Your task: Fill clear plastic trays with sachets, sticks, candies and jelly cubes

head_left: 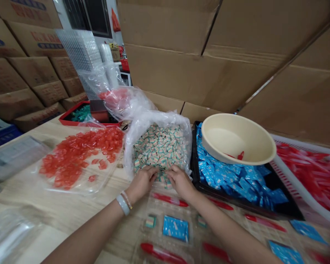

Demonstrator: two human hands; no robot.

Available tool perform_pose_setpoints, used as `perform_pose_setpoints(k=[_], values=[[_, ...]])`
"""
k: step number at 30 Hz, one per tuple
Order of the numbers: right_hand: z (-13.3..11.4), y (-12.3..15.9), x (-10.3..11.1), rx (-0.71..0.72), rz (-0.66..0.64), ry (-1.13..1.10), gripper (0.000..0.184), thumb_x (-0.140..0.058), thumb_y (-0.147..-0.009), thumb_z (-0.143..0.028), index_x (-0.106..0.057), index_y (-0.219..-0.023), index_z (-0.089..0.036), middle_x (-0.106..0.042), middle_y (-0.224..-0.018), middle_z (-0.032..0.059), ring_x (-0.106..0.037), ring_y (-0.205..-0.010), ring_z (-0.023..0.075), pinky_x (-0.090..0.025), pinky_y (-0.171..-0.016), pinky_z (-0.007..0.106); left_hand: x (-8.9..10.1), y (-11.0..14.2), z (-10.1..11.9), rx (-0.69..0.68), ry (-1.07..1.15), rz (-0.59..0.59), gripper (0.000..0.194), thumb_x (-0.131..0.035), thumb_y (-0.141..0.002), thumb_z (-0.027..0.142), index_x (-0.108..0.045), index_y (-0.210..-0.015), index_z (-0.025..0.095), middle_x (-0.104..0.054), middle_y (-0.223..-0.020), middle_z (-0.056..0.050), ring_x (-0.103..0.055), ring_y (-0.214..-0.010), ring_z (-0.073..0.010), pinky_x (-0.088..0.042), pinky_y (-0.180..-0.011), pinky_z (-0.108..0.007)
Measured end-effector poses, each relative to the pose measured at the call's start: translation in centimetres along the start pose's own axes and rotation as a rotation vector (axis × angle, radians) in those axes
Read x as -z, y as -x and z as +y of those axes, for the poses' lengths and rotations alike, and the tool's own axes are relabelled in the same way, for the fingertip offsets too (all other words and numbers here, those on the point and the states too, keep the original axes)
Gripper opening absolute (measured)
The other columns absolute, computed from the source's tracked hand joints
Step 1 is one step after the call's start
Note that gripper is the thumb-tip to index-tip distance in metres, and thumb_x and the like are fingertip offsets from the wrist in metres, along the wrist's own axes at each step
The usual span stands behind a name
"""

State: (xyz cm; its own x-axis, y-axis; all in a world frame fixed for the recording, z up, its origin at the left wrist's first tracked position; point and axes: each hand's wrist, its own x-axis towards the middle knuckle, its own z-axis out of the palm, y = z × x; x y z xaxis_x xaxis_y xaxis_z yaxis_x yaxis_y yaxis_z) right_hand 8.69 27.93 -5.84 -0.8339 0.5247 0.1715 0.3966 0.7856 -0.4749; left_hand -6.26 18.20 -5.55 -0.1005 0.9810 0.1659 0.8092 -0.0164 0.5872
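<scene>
My left hand (pixel 145 178) and my right hand (pixel 179 180) reach into the near side of a container lined with a clear plastic bag (pixel 129 145). It is filled with small striped blocks (pixel 160 143) in green, cream and peach, resembling erasers. The fingers of both hands are bent together among the blocks, and their tips are partly hidden, so what they pinch does not show. Below my hands lie clear plastic trays with moulded pockets, holding red pen-like pieces (pixel 170 200), a blue patterned packet (pixel 175 228) and a striped block (pixel 150 221).
Left of the container, translucent red pieces (pixel 71 154) lie on a clear sheet. To the right, a black tray (pixel 288 212) of blue packets carries a cream basin (pixel 238 134). A white basket (pixel 305 190) of red items stands beyond. Cardboard boxes (pixel 176 69) wall the back.
</scene>
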Motion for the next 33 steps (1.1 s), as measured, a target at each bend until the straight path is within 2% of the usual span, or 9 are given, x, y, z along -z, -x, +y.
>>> perform_pose_setpoints(k=[5, 11, 14, 18, 21, 26, 29, 33], values=[[-0.3, -0.3, 0.2, 0.014, 0.04, -0.111, 0.021, -0.046, -0.076, -0.007, -0.061, -0.088, -0.016, -0.056, -0.083, 0.0049, -0.051, -0.082, 0.0158, -0.041, -0.074, 0.028, -0.1, 0.2, -0.1, -0.009, 0.031, 0.02, 0.022, -0.043, -0.08, 0.014, -0.06, -0.093, 0.019, -0.059, -0.089, -0.005, -0.052, -0.085, -0.0153, -0.04, -0.076, -0.026], [0.0, -0.7, -0.3, 0.012, -0.04, -0.175, 0.022, -0.049, -0.073, -0.002, -0.063, -0.08, -0.017, -0.058, -0.079, 0.0037, -0.053, -0.079, 0.0144, -0.041, -0.073, 0.026, 0.3, 0.2, 0.1, 0.025, 0.091, 0.058, 0.021, -0.043, -0.079, 0.013, -0.06, -0.091, 0.017, -0.059, -0.087, -0.005, -0.053, -0.083, -0.0156, -0.04, -0.075, -0.026], [0.1, -1.1, -0.7, 0.031, -0.121, -0.12, 0.021, -0.051, -0.072, -0.003, -0.064, -0.08, -0.017, -0.06, -0.077, 0.0032, -0.053, -0.078, 0.0144, -0.04, -0.073, 0.026, 0.6, 0.4, -0.1, 0.094, 0.129, 0.069, 0.022, -0.044, -0.077, 0.013, -0.061, -0.091, 0.016, -0.06, -0.088, -0.006, -0.054, -0.081, -0.016, -0.041, -0.075, -0.027], [-0.5, -0.9, -1.0, 0.042, -0.186, 0.071, 0.019, -0.05, -0.073, -0.007, -0.064, -0.082, -0.017, -0.057, -0.078, 0.0041, -0.051, -0.079, 0.0161, -0.038, -0.073, 0.027, 0.8, 1.2, -0.4, 0.118, 0.142, -0.006, 0.02, -0.044, -0.077, 0.016, -0.063, -0.086, 0.017, -0.063, -0.084, -0.005, -0.055, -0.08, -0.0172, -0.041, -0.075, -0.028], [-1.3, 0.0, -1.0, 0.009, -0.16, 0.168, 0.016, -0.049, -0.074, -0.01, -0.062, -0.078, -0.017, -0.054, -0.082, 0.0045, -0.048, -0.083, 0.0171, -0.038, -0.075, 0.027, 0.7, 2.0, -0.3, 0.095, 0.141, -0.033, 0.02, -0.044, -0.077, 0.014, -0.063, -0.082, 0.016, -0.062, -0.082, -0.005, -0.055, -0.079, -0.0169, -0.041, -0.074, -0.027], [-2.1, 1.2, -0.8, 0.027, -0.054, 0.199, 0.016, -0.05, -0.073, -0.01, -0.058, -0.085, -0.018, -0.05, -0.092, 0.006, -0.045, -0.091, 0.0191, -0.036, -0.081, 0.031, 0.7, 2.5, 0.0, 0.072, 0.139, -0.041, 0.021, -0.043, -0.076, 0.011, -0.061, -0.084, 0.017, -0.061, -0.085, -0.005, -0.055, -0.081, -0.0162, -0.041, -0.074, -0.026], [-2.1, 1.1, -0.9, 0.038, -0.076, 0.202, 0.017, -0.049, -0.075, -0.01, -0.057, -0.087, -0.018, -0.052, -0.089, 0.0067, -0.045, -0.091, 0.0195, -0.035, -0.084, 0.034, 0.8, 2.3, 0.3, 0.068, 0.127, -0.022, 0.023, -0.043, -0.076, 0.011, -0.061, -0.088, 0.017, -0.06, -0.088, -0.005, -0.054, -0.085, -0.0167, -0.041, -0.077, -0.027], [-1.7, 1.0, -1.1, 0.034, -0.084, 0.175, 0.019, -0.051, -0.074, -0.011, -0.058, -0.09, -0.018, -0.053, -0.092, 0.0071, -0.047, -0.091, 0.0198, -0.036, -0.084, 0.035, 0.7, 2.0, 0.8, 0.021, 0.064, -0.057, 0.026, -0.041, -0.078, 0.011, -0.062, -0.092, 0.019, -0.059, -0.092, -0.006, -0.053, -0.087, -0.0168, -0.041, -0.079, -0.029]])
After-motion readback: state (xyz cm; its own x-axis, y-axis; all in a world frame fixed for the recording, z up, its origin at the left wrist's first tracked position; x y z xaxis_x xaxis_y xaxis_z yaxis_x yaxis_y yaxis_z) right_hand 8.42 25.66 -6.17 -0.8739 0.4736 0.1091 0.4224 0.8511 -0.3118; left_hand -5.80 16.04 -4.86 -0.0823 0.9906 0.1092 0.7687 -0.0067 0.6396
